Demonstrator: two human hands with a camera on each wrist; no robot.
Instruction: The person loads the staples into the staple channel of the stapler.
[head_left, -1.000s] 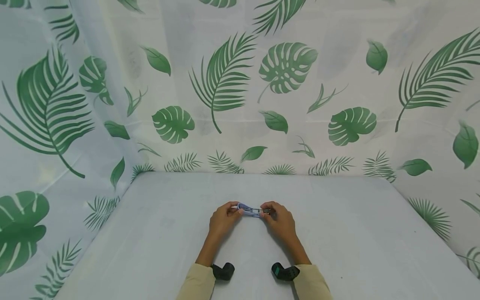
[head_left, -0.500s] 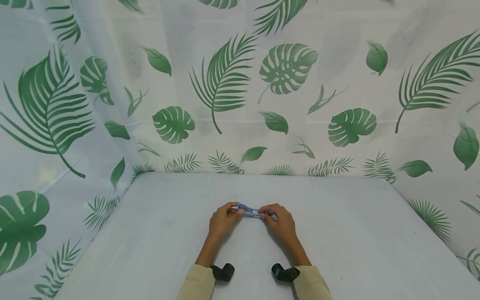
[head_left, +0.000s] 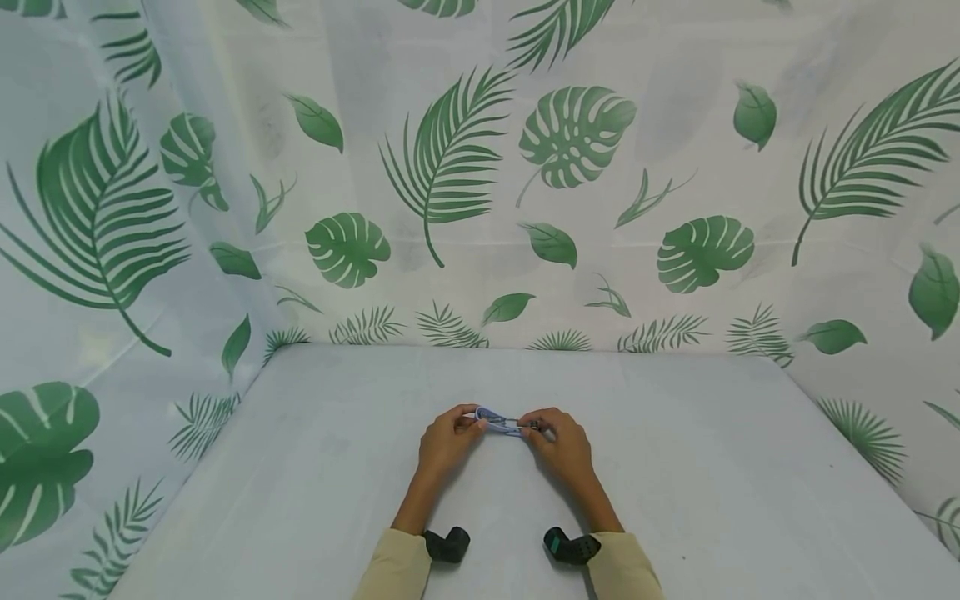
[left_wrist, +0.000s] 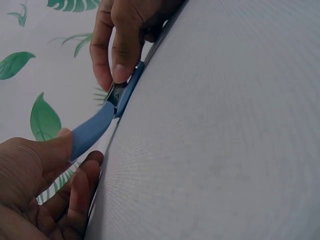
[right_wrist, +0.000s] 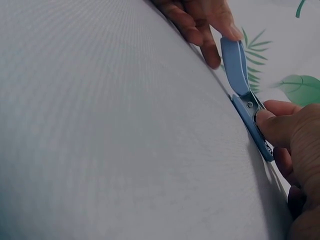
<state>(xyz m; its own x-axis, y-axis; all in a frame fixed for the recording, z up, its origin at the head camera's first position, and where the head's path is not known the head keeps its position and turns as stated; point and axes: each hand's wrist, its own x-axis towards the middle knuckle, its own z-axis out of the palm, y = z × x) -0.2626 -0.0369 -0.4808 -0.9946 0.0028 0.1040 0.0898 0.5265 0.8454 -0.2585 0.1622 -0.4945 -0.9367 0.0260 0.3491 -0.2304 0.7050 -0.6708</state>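
A small blue stapler [head_left: 492,420] is opened out between the two hands at the middle of the white table. My left hand [head_left: 444,440] pinches the end of its curved blue top cover [left_wrist: 93,131], which is swung up from the base. On the other side my right hand [head_left: 564,443] holds the stapler by its metal middle part [right_wrist: 250,104], thumb against the metal. The straight blue base [right_wrist: 246,120] lies low along the tabletop. The right fingers hide part of the metal.
The white tabletop [head_left: 712,467] spreads around both hands. White cloth with green leaves [head_left: 465,50] hangs at the back and sides. Dark wrist devices [head_left: 447,545] sit by the light sleeves [head_left: 396,567].
My right fingers have shifted slightly left along the stapler, covering metal that showed a second ago. The left hand keeps its hold in the same spot.
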